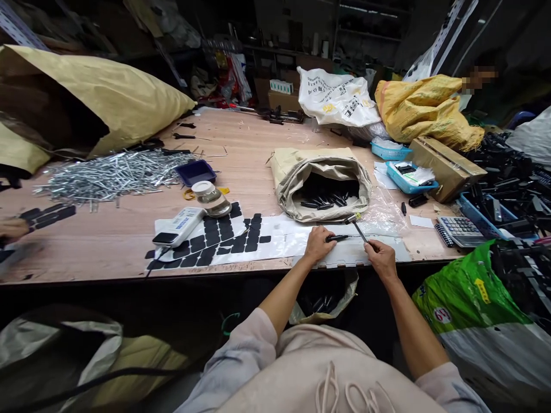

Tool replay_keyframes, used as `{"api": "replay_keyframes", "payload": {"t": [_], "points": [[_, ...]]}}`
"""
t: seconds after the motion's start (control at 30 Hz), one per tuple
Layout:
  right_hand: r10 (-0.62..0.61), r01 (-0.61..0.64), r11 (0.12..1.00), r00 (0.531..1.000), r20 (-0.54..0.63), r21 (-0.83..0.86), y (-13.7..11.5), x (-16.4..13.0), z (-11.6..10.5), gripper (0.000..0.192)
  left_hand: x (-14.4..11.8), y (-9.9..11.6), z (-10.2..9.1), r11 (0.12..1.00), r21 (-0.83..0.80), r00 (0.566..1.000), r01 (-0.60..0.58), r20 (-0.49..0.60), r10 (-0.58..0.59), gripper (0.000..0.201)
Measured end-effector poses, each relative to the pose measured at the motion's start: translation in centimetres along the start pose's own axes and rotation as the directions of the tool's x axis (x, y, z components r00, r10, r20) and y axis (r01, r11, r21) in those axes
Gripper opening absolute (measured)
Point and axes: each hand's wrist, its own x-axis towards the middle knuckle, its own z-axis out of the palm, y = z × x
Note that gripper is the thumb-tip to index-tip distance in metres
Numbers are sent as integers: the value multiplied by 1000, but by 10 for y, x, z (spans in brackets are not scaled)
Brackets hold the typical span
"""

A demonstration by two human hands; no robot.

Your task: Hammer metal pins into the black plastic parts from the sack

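Observation:
My left hand (317, 245) is closed at the near edge of the table, its fingers on a slim black handle-like piece (337, 237) that points right. Facing it, my right hand (381, 258) grips the metal shaft of a small hammer-like tool (360, 230), whose head is raised at the upper left end. Both hands are over a flat pale board (383, 248). Just beyond them lies an open paper sack (293, 198), its mouth toward me, with several slim black pieces (327, 201) inside.
Left of my hands, black pads (210, 234) on white sheets lie near a white device (179, 226) and a jar (212, 199). Metal rods (116, 175) are heaped farther left. A co-worker's hand (12, 228) shows at the left edge. A calculator (460, 231) and blue baskets (411, 178) stand right.

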Motion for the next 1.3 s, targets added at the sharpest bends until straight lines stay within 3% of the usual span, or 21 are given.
{"api": "replay_keyframes", "payload": {"t": [0.2,0.57,0.83,1.07,1.3], "points": [[-134,137,983,990,37,-125,-5,-27,-7,21,1,1,0,1000,11,1000,18,9,-18,20],[-238,227,943,971,-16,-243,-10,-29,-4,28,2,3,2,998,28,998,62,10,-62,18],[-201,200,933,979,31,-299,-6,-31,-1,27,1,4,2,997,-1,997,73,2,-73,17],[-249,259,933,966,72,-252,-7,-31,7,27,1,4,2,996,10,996,84,7,-85,17],[-117,126,982,990,72,-141,-3,-4,6,29,1,1,3,999,-4,999,45,-15,-45,17]]}}
